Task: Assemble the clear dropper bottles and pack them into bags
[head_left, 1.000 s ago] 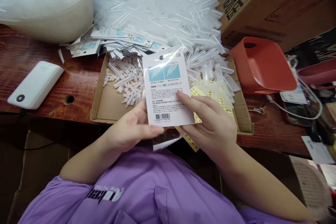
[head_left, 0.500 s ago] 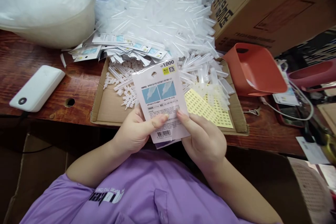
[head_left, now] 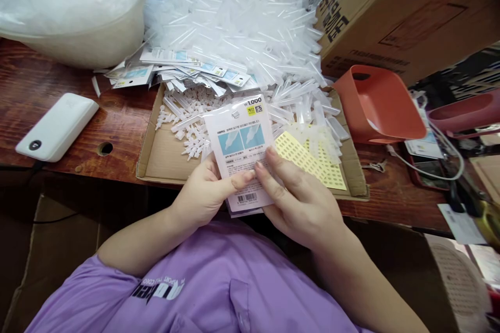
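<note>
Between my hands, above the front edge of a shallow cardboard tray [head_left: 160, 166], is a small stack of printed packaging cards [head_left: 238, 138] with a price, two blue pictures and a barcode. My left hand [head_left: 209, 187] grips the stack from the left, thumb across its lower front. My right hand [head_left: 299, 197] holds its right side, fingers over the front edge. The tray holds small white nozzle tips [head_left: 194, 143], clear plastic tubes [head_left: 291, 93] and yellow sticker sheets [head_left: 312, 158]. More packaging cards [head_left: 195, 67] lie heaped behind the tray.
A large heap of translucent tubes [head_left: 230, 21] rises at the back. On the left are a white bowl [head_left: 105, 44] with a plastic bag and a white power bank [head_left: 58, 127]. To the right stand an orange scoop-shaped bin [head_left: 380, 104] and a big cardboard box [head_left: 390, 15].
The cards have shifted slightly right and their edges look more even. My right hand has moved up their right side, with more fingers over the front. My left hand keeps its grip.
</note>
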The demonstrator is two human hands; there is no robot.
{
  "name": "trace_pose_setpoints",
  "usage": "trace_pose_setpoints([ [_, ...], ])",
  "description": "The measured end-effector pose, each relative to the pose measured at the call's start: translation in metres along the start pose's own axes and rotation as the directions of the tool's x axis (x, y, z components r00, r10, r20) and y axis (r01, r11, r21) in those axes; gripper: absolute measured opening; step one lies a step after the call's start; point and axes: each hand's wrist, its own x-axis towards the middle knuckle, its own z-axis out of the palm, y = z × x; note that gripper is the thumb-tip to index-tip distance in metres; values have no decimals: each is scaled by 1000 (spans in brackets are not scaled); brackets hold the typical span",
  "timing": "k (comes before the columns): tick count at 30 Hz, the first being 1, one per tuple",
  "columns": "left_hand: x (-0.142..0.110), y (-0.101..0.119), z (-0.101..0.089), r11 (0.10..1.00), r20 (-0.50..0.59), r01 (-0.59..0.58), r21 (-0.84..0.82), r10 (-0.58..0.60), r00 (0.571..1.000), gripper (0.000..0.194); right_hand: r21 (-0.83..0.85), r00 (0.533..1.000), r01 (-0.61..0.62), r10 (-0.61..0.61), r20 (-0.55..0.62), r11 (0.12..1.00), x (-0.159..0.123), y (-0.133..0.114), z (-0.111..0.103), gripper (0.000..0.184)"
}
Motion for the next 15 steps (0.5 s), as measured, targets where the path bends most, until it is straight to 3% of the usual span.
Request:
trace_pose_setpoints([
  [5, 1, 0, 1, 1000, -11, 14, 2, -14, 1000, 32, 23, 999, -28, 28, -22, 999, -1, -2, 5, 77],
  [11, 2, -3, 2, 998, 50, -9, 63, 5, 999, 32, 89, 963, -215, 227, -148, 972, -10, -13, 22, 75],
  [13, 2, 2, 0, 996, 106, -5, 92, -5, 994, 35, 186, 927, -298, 331, -177, 936, -10, -13, 24, 63],
  [15, 5, 10, -3, 992, 139, 17, 123, -34, 990, 48, 413, 838, -421, 520, -164, 808, -10, -10, 22, 49],
])
